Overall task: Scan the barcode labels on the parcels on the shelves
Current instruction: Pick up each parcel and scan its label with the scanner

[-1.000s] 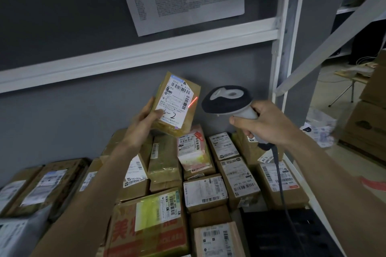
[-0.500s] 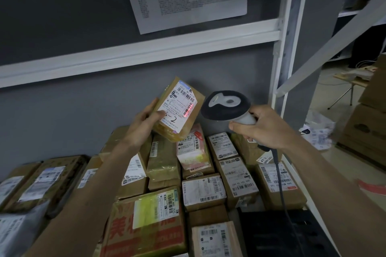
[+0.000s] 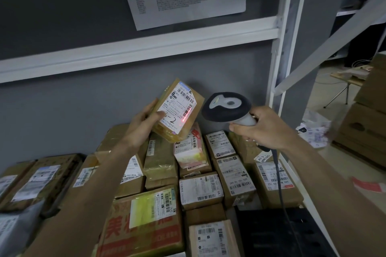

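Far left of the scanner, flat on the shelf (image 3: 313,219): brown boxes (image 3: 39,177) with labels up, not yet lifted. Nearer, also left of the scanner: the left hand (image 3: 144,123), raised above the pile, fingers curled behind a small brown parcel (image 3: 177,110) and thumb pressed on its face. Parcel held tilted, label (image 3: 177,108) turned toward the scanner, "3-2" handwritten low on it. Red beam (image 3: 187,113) lying across the strip of bars along the label's right edge, just left of the scanner's head.

For a clean read: parcel kept steady, label square to the scanner's window, beam running the full length of the bars rather than clipping one end. Thumb kept off the printed bars; at present clear of them, near the handwriting. A slight turn of the wrist if tape glare washes the line out.

Scanner (image 3: 226,107) itself: dark rounded head aimed left at the parcel, close but apart. Right hand (image 3: 265,129) wrapped fully round the pale handle, index finger under the head, probably on the trigger, though hidden. Cable (image 3: 278,179) dropping below the hand, over the boxes under the scanner; best kept from dragging across their labels.

Below the scanner: more labelled parcels (image 3: 234,173) in rows, waiting.
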